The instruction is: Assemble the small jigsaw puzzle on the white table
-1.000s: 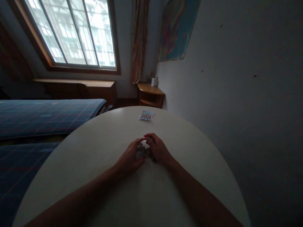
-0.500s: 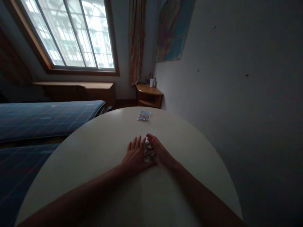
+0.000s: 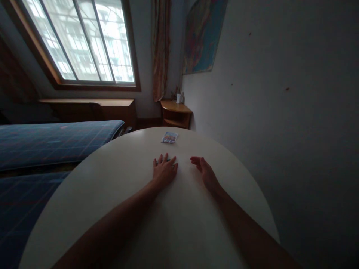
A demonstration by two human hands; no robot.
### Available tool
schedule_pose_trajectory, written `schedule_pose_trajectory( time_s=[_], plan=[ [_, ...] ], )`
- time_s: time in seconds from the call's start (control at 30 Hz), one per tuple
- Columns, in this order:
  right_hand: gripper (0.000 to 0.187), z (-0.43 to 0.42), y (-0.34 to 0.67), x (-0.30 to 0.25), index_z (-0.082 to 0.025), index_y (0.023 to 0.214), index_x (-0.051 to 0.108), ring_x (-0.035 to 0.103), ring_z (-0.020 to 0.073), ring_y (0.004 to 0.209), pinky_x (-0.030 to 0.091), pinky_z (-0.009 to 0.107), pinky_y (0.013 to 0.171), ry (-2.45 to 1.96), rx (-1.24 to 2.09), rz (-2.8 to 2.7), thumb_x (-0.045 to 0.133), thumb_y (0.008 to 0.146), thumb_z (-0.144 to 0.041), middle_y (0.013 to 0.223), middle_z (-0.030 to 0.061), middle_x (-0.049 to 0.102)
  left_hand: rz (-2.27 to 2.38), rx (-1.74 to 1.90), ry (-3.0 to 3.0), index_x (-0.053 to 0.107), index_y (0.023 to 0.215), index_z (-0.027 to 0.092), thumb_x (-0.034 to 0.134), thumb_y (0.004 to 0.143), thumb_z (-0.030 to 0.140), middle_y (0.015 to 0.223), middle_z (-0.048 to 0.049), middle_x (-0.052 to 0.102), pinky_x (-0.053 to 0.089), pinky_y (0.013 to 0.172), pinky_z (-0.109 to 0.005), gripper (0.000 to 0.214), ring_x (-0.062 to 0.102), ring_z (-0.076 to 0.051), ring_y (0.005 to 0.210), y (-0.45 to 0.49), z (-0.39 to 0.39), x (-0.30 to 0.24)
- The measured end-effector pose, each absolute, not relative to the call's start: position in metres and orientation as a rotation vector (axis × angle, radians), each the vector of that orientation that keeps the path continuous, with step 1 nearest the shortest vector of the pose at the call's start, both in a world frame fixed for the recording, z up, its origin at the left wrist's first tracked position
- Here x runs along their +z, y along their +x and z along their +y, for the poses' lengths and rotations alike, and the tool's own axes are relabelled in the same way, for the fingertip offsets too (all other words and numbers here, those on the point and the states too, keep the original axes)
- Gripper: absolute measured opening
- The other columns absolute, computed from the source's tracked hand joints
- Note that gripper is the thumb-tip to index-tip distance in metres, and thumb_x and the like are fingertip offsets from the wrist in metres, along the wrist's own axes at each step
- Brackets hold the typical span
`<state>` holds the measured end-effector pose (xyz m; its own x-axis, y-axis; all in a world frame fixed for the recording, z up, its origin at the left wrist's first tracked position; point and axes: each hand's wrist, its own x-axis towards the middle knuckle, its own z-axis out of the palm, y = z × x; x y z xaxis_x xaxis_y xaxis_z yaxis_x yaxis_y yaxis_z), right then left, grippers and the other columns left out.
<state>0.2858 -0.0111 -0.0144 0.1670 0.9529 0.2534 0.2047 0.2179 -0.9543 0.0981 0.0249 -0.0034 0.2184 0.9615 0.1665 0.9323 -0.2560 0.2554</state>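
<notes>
My left hand (image 3: 165, 170) lies palm down with its fingers spread. It covers a patch of small mottled pieces (image 3: 168, 160), which look like jigsaw pieces; only bits of them show between and beside the fingers. My right hand (image 3: 206, 172) is held to the right, apart from the left, its fingers loosely curved and nothing seen in it. Beyond both hands, a small flat packet or card with a colourful picture (image 3: 169, 137) rests near the far edge of the white round table (image 3: 126, 157).
Left of the table stands a bed with blue plaid mattresses (image 3: 56, 144). A wooden corner shelf (image 3: 176, 107) with small items is behind the table's far edge. The white wall (image 3: 266, 123) runs along the right side, and a window (image 3: 84, 41) is at the back left.
My hands have parted: the right moved right, away from the pieces. My left hand shifted slightly forward and now covers the mottled pieces, which showed between both hands before.
</notes>
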Motion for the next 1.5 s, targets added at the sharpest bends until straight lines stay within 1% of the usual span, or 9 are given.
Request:
schedule_pose_trajectory(
  time_s=[0.27,0.4,0.53,0.67,0.77,0.87,1.03,1.17,1.5],
  plan=[
    [0.067,-0.022,0.279,-0.006,-0.021,0.118,0.063,0.059,0.0250,0.117,0.042,0.044,0.104,-1.309,0.700,-1.518,0.017,0.098,-0.066,0.123,0.0128,0.065,2.197,0.373,2.166,0.050,0.144,0.030,0.037,0.100,0.043,0.156,-0.0114,0.038,0.023,0.113,-0.062,0.048,0.031,-0.038,0.144,-0.015,0.079,0.005],
    [0.063,-0.027,0.271,-0.001,-0.019,0.120,0.063,0.055,0.0241,0.122,0.036,0.043,0.110,-1.359,0.574,-1.762,0.024,0.099,-0.063,0.126,0.0128,0.063,2.266,0.417,2.144,0.055,0.141,0.024,0.033,0.102,0.043,0.152,-0.0143,0.043,0.029,0.111,-0.059,0.049,0.037,-0.038,0.140,-0.045,0.093,0.003],
    [0.056,-0.029,0.263,0.000,-0.019,0.120,0.065,0.048,0.0243,0.131,0.028,0.043,0.116,-1.423,0.437,-2.012,0.027,0.101,-0.055,0.134,0.0119,0.060,2.237,0.530,2.245,0.055,0.140,0.029,0.035,0.101,0.046,0.151,-0.0101,0.046,0.021,0.113,-0.062,0.047,0.038,-0.038,0.140,-0.042,0.092,-0.001],
    [0.043,-0.024,0.259,0.008,-0.016,0.122,0.065,0.051,0.0288,0.125,0.034,0.047,0.110,-1.536,0.288,-2.156,0.045,0.097,-0.045,0.130,0.0148,0.061,2.128,0.691,2.392,0.054,0.139,0.024,0.043,0.099,0.044,0.149,-0.0108,0.047,0.013,0.117,-0.062,0.047,0.033,-0.038,0.142,-0.025,0.079,0.004],
    [0.037,-0.011,0.256,0.017,-0.014,0.113,0.068,0.056,0.0300,0.113,0.040,0.045,0.102,-1.585,0.196,-2.231,0.056,0.091,-0.042,0.115,0.0166,0.066,1.850,0.751,2.576,0.047,0.143,0.022,0.036,0.102,0.038,0.153,-0.0085,0.042,0.019,0.120,-0.051,0.046,0.032,-0.029,0.144,-0.001,0.061,0.007],
    [0.034,0.002,0.252,0.021,-0.015,0.113,0.068,0.056,0.0268,0.113,0.040,0.041,0.103,-1.576,0.138,-2.283,0.052,0.094,-0.039,0.116,0.0147,0.066,1.512,0.644,2.713,0.042,0.147,0.022,0.040,0.101,0.041,0.153,-0.0073,0.043,0.032,0.116,-0.039,0.050,0.039,-0.023,0.141,0.025,0.042,0.000],
    [0.056,0.010,0.253,0.012,-0.019,0.136,0.055,0.039,0.0266,0.138,0.025,0.043,0.116,-1.552,0.127,-2.355,0.054,0.091,-0.052,0.148,0.0122,0.048,1.262,0.458,2.737,0.043,0.147,0.024,0.045,0.098,0.046,0.156,-0.0081,0.038,0.028,0.117,-0.046,0.053,0.031,-0.028,0.146,0.036,0.035,-0.015],
    [0.073,0.011,0.256,0.008,-0.021,0.149,0.042,0.026,0.0291,0.147,0.018,0.048,0.119,-1.613,0.203,-2.418,0.048,0.090,-0.064,0.158,0.0128,0.035,1.234,0.418,2.711,0.040,0.149,0.025,0.045,0.099,0.043,0.159,-0.0068,0.033,0.023,0.119,-0.045,0.053,0.026,-0.027,0.148,0.030,0.040,-0.014],
    [0.073,0.011,0.256,0.010,-0.021,0.150,0.040,0.024,0.0297,0.148,0.016,0.050,0.119,-1.624,0.252,-2.428,0.050,0.089,-0.060,0.159,0.0131,0.031,1.243,0.379,2.679,0.041,0.149,0.025,0.045,0.099,0.043,0.158,-0.0070,0.033,0.025,0.119,-0.045,0.053,0.027,-0.027,0.147,0.031,0.034,-0.004]
  ],
)
